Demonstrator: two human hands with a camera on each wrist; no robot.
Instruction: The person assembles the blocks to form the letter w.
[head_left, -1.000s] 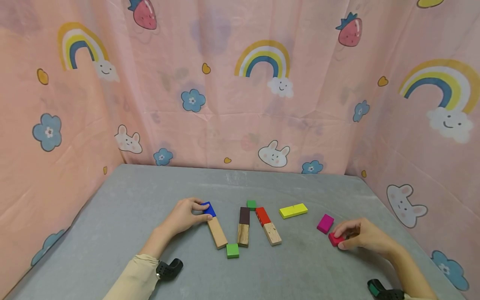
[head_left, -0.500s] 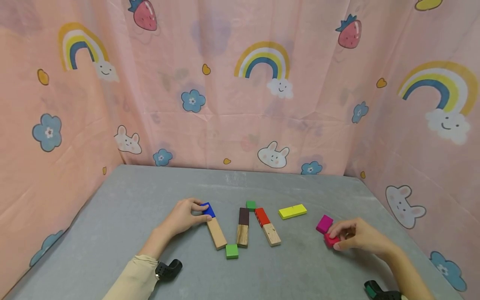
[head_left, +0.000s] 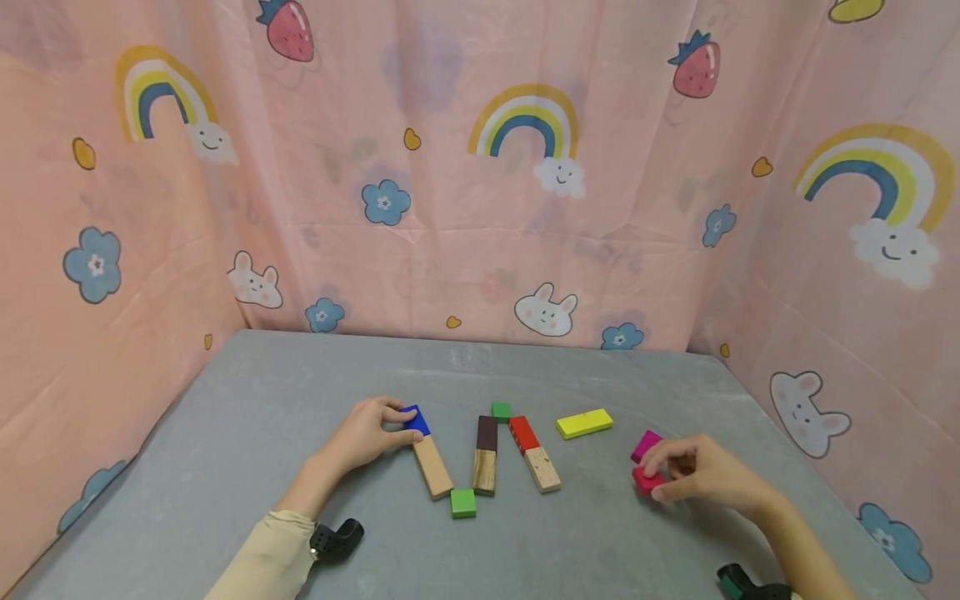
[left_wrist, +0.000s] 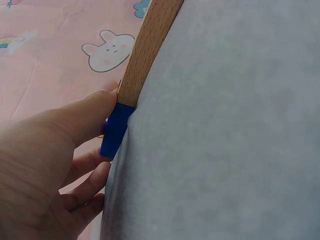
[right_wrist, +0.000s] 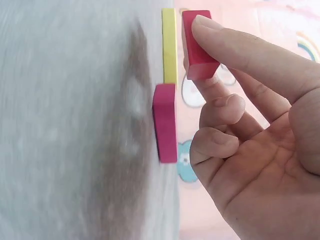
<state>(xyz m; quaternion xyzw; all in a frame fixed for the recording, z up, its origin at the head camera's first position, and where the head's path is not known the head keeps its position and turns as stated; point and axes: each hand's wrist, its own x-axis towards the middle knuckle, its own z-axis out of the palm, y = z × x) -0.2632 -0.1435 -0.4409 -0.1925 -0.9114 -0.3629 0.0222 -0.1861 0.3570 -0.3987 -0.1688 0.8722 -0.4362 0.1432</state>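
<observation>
My left hand (head_left: 367, 435) pinches a small blue block (head_left: 416, 421) between thumb and fingers. The blue block lies end to end with a plain wooden block (head_left: 432, 468), which slants down to the right. Over on the right side, my right hand (head_left: 708, 473) grips a red block (right_wrist: 202, 50) between thumb and forefinger. In the right wrist view the red block appears raised off the table, and the other fingers are curled around nothing. A magenta block (right_wrist: 166, 122) lies beside it, partly hidden behind the right hand in the head view.
A dark brown block (head_left: 487, 433) meets a wooden one (head_left: 484, 472). Green blocks (head_left: 463, 503) sit at the row's bends. A red-orange block (head_left: 523, 433) touches another wooden block (head_left: 542, 469). The yellow block (head_left: 584, 423) lies apart. Pink curtains (head_left: 420, 250) surround the grey table (head_left: 360, 358).
My right hand has moved left with the red block, passing in front of the magenta block. The left hand has stayed on the blue block.
</observation>
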